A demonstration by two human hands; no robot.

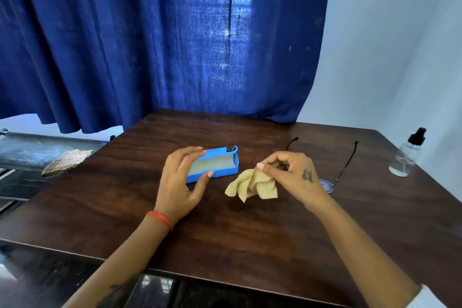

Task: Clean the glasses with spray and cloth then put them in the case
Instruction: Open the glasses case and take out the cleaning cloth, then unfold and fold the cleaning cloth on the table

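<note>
A blue glasses case (225, 172) lies open in the middle of the dark wooden table (225, 232), its grey lining showing. My left hand (180, 187) holds the case at its left end, fingers over the lid and thumb on the front edge. My right hand (290, 177) pinches a crumpled yellow cloth (252, 186) just right of the case. The glasses (347, 165) lie on the table behind my right hand, their dark arms pointing away and one lens showing past my wrist. A clear spray bottle (406, 155) with a black nozzle stands at the far right.
A blue curtain (150, 45) hangs behind the table. On a low glossy surface to the left lies a checked cloth (66, 161). The table's right edge runs close to the spray bottle, beside a pale wall (400, 45).
</note>
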